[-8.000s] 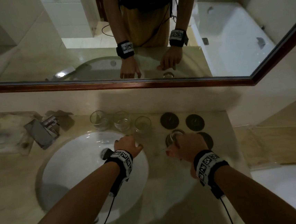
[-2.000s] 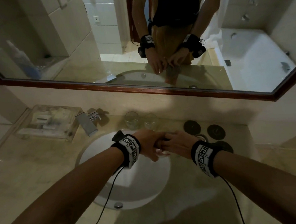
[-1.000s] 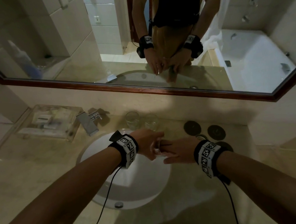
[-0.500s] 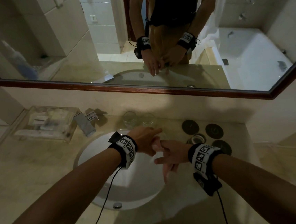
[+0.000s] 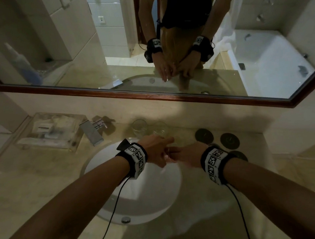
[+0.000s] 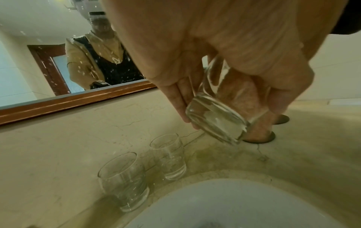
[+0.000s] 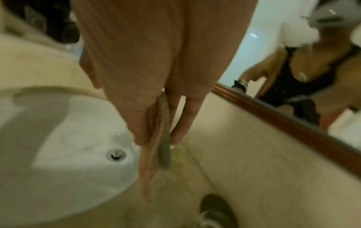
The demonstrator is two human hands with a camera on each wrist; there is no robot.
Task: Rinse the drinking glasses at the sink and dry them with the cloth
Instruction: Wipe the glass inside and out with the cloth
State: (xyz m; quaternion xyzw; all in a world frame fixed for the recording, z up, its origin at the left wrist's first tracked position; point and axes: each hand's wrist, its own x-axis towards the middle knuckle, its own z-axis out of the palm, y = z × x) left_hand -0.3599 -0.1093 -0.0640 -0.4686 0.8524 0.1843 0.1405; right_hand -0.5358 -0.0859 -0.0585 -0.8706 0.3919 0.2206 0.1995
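A clear, thick-based drinking glass lies tilted in the left hand, thumb and fingers curled around it. The right hand, fingers straight, reaches in to meet it. Beyond the left hand two clear upright tumblers stand on the beige marble counter, the white round basin below.

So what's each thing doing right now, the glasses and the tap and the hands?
Held glass, tilted, base down, gripped by left hand.
Right hand, fingers straight, touching that glass.
Two glasses, upright on the counter, empty.
Tap, no water running.
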